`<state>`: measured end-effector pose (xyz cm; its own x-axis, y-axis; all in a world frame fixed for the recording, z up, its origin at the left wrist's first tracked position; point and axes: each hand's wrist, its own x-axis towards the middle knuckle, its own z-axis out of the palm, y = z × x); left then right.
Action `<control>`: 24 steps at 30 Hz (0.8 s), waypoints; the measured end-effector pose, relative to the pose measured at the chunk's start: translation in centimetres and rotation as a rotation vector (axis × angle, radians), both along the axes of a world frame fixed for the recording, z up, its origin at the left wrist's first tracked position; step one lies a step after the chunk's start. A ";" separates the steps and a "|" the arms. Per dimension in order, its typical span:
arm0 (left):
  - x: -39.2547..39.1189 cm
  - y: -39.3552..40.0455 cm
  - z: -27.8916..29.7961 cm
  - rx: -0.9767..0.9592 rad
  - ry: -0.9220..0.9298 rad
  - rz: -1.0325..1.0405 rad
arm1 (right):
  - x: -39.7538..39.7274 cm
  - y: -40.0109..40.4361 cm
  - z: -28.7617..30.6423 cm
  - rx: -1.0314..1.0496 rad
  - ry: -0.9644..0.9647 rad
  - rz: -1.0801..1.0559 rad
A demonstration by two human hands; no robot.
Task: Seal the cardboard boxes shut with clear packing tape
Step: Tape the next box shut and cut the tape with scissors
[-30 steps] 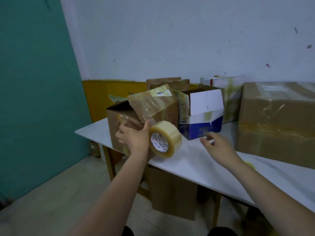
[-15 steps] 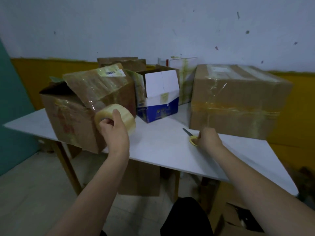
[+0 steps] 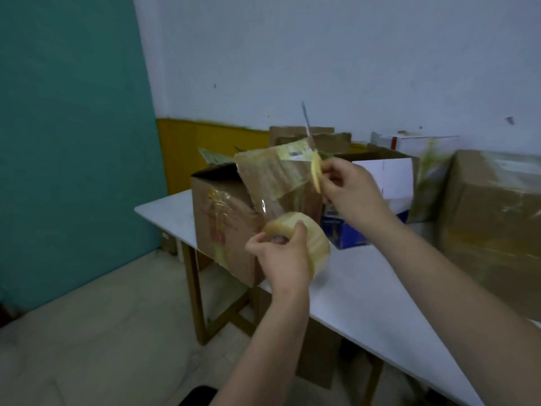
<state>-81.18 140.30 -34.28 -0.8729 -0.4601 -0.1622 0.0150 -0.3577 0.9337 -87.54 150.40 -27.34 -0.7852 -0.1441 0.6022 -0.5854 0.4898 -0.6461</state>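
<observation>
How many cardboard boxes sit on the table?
5 at least: open brown box at left, white-blue box, brown box behind, white box, large taped box right; others may be hidden.

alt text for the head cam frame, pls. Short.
The left hand grips a roll of clear packing tape beside an open cardboard box on a white table, while the right hand holds yellow-handled scissors, blades up, at the pulled-out strip.

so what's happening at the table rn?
A person is taping the open cardboard box. The left hand grips the clear tape roll, a strip running up to the box flap. The right hand holds yellow-handled scissors, blades up, at the strip. Not cut yet.
</observation>
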 end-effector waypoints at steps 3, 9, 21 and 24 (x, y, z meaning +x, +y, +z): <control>-0.8 0.1 0.1 -0.035 0.019 0.039 | -4.3 -5.9 1.5 0.127 0.180 0.184; -2.8 0.7 -0.1 -0.021 -0.010 0.075 | -10.7 -10.1 -0.5 0.514 0.446 0.375; -3.0 -0.1 -2.3 -0.010 -0.144 0.003 | -12.2 -10.9 -0.9 0.479 0.364 0.466; -3.0 0.1 -2.1 -0.052 -0.108 -0.010 | -11.4 -10.2 1.2 0.584 0.325 0.467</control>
